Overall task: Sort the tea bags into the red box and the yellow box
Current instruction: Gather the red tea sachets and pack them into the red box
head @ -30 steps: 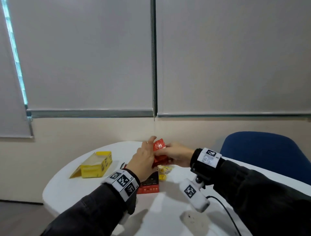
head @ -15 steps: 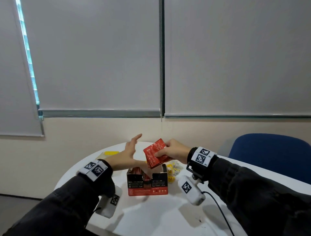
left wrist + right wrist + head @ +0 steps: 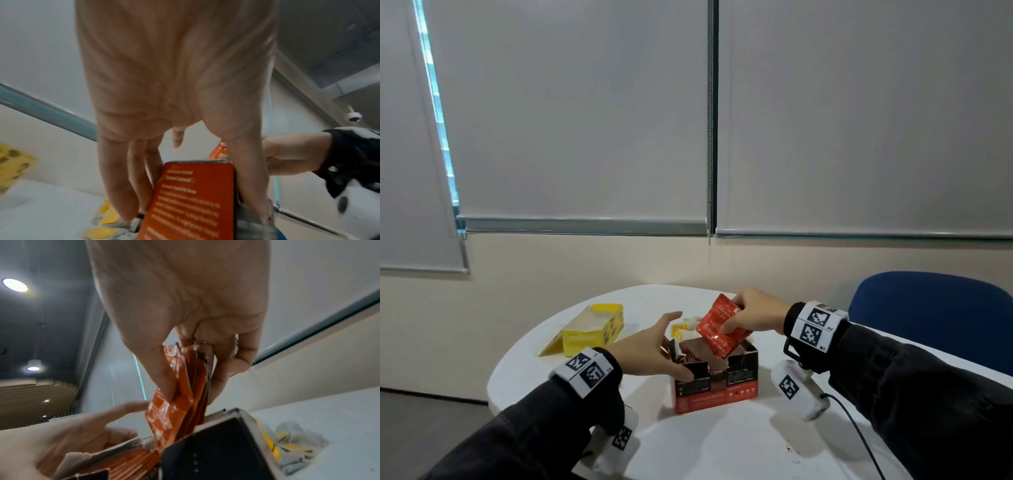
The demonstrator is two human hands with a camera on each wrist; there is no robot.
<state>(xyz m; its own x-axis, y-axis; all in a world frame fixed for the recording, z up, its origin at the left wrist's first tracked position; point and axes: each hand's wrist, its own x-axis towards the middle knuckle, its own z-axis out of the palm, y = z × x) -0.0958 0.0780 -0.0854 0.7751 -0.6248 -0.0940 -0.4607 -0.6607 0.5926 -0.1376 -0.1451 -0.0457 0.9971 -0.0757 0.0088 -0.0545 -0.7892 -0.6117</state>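
- Since half a second ago, the left hand (image 3: 650,346) has dropped from its raised, open pose down to the red box (image 3: 717,385), and the right hand (image 3: 755,315) has carried its red tea bags (image 3: 719,325) over the box's open top.
- Farthest left on the white worktop (image 3: 722,442) lies the yellow box (image 3: 592,330), on its side with its lid flap open, well apart from the hands.
- Next comes the left hand: its fingers (image 3: 123,178) are straight and lie along the far-left side of the red box, while the thumb rests on the box's near flap, so the box sits between thumb and fingers.
- Just behind the red box, a small heap of yellow-tagged tea bags (image 3: 683,329) lies on the worktop.
- At the centre, the red box stands upright with its flaps open, and a row of red sachets (image 3: 123,462) is already packed inside.
- Above it, the right hand pinches a small stack of red tea bags between thumb and curled fingers (image 3: 224,381); the stack hangs tilted, its lower corner at the box opening.
- At the far right, beyond the worktop, stands a blue chair (image 3: 931,308).
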